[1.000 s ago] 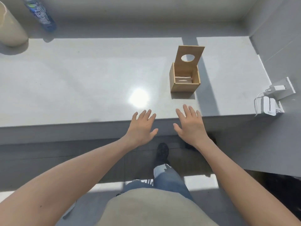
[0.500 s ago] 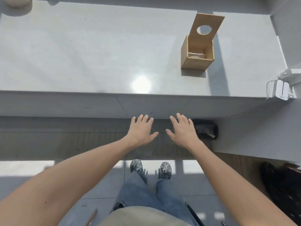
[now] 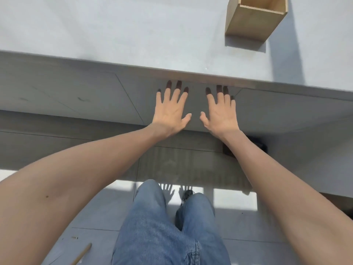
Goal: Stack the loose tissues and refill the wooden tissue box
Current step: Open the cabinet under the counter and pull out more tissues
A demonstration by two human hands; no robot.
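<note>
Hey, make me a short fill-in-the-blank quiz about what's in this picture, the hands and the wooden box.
1. Both the left hand and the right hand are open and hold ____.
2. The wooden tissue box stands on the grey ____.
3. The box is nearer the ____ hand.
4. The person's legs are in blue ____.

Missing words: nothing; counter; right; jeans

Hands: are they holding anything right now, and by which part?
Nothing is held. The left hand and right hand are both spread flat and empty below the counter edge, apart from the wooden box.
</note>
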